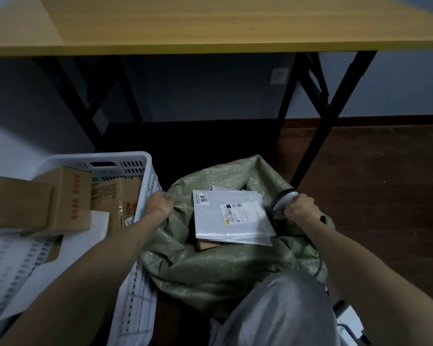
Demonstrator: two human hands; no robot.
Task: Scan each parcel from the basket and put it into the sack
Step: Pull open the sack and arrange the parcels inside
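Parcel, white padded envelope, labelled: lying flat, label up, in the mouth of the sack at the centre of the frame, over a brown box inside.
Sack, green woven: sitting just beside the basket, lower left.
Left hand: gripping the sack's left rim, fingers curling into the cloth.
Right hand: closing round the handle of a scanner at the sack's right rim; whether it is also pinching cloth cannot be told.
Cardboard boxes: waiting in the basket, left of the frame.
Step in hand, by judgement: bagging this parcel, hands holding the mouth open.
Next move is calling for the left hand reaching left for a box and turning its label to the scanner.
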